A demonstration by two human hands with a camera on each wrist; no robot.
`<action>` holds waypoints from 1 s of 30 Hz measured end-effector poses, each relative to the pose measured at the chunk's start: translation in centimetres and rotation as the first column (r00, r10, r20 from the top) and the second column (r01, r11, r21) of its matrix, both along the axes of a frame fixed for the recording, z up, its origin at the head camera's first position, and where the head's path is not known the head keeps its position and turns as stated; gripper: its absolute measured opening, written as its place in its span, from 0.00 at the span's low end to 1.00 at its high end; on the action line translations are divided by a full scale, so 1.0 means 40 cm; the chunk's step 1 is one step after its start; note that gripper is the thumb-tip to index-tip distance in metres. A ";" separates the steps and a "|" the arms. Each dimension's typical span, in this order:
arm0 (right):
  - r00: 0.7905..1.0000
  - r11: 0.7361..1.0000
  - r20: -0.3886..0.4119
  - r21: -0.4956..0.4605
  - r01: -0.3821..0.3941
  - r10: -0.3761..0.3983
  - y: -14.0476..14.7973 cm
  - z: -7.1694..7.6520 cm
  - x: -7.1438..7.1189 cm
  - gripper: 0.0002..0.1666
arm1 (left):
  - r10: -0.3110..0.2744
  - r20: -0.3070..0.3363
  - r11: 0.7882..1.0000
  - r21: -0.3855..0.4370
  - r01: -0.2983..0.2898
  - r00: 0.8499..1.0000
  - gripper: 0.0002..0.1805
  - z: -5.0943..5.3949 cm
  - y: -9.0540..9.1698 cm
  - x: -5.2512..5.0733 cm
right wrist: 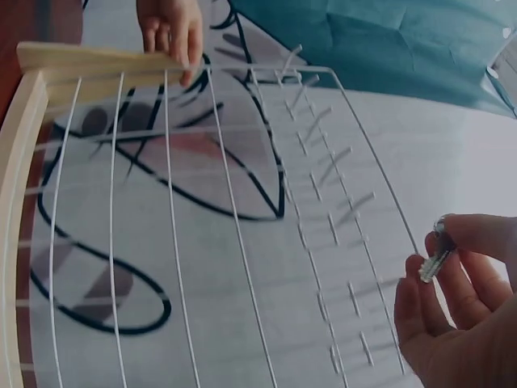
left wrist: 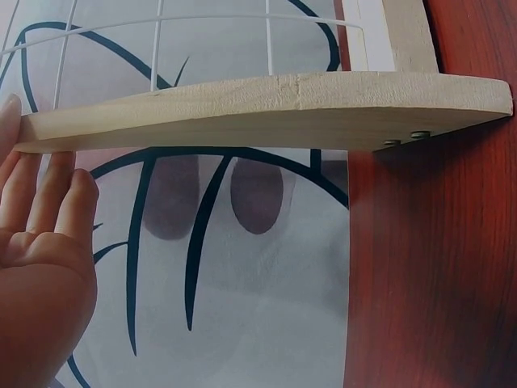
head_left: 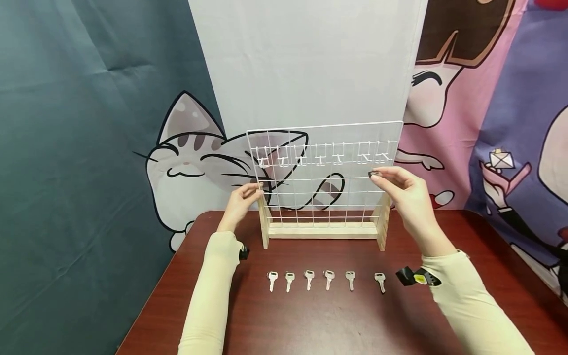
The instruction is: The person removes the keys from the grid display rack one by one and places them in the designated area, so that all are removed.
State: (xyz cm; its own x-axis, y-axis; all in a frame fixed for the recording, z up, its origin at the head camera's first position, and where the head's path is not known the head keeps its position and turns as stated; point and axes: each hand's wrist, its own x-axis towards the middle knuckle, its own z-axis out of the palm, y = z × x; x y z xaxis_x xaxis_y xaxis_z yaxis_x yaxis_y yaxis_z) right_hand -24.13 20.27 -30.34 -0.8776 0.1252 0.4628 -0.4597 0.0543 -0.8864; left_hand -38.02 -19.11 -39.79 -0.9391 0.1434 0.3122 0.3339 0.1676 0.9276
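Note:
A white wire grid rack (head_left: 321, 230) with a wooden base and side posts stands upright on the table, a row of hooks (head_left: 320, 160) across its upper part. My left hand (head_left: 241, 201) holds the rack's left side, and in the left wrist view the thumb and fingers lie on either side of the wooden post (left wrist: 266, 109). Near the right end of the hooks, in front of the grid, my right hand (head_left: 408, 199) pinches a small silver key (right wrist: 437, 259) between thumb and fingertips. The key is apart from the hooks.
Several silver keys lie in a row on the reddish-brown table (head_left: 328, 320) in front of the rack, among them one key (head_left: 379, 282) set off to the right. Behind the table hangs a printed cloth backdrop (head_left: 319, 59).

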 end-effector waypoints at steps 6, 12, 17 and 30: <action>0.998 0.998 0.009 0.038 0.054 -0.055 0.052 -0.002 0.002 0.15 | 0.014 -0.028 1.000 -0.008 -0.014 1.000 0.23 0.000 -0.003 0.000; 0.985 0.977 0.070 0.159 0.146 -0.158 0.100 -0.013 0.015 0.17 | 0.008 -0.023 1.000 -0.003 -0.008 1.000 0.20 -0.001 0.000 0.000; 0.975 0.954 0.086 0.237 0.182 -0.207 0.138 -0.028 0.021 0.18 | 0.009 -0.022 1.000 0.008 -0.009 1.000 0.19 0.003 0.001 -0.001; 0.969 0.930 0.166 0.349 0.117 -0.184 0.224 -0.121 0.049 0.23 | 0.001 0.017 1.000 0.002 -0.001 1.000 0.21 0.006 0.001 0.004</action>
State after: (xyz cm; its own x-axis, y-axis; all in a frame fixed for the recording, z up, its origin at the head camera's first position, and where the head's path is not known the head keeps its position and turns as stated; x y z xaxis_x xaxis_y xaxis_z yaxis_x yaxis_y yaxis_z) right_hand -22.18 29.25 -35.19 -0.9367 0.1309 0.3248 -0.2450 0.4176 -0.8750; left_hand -37.87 -19.06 -39.53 -0.9444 0.1420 0.2965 0.3181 0.1663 0.9334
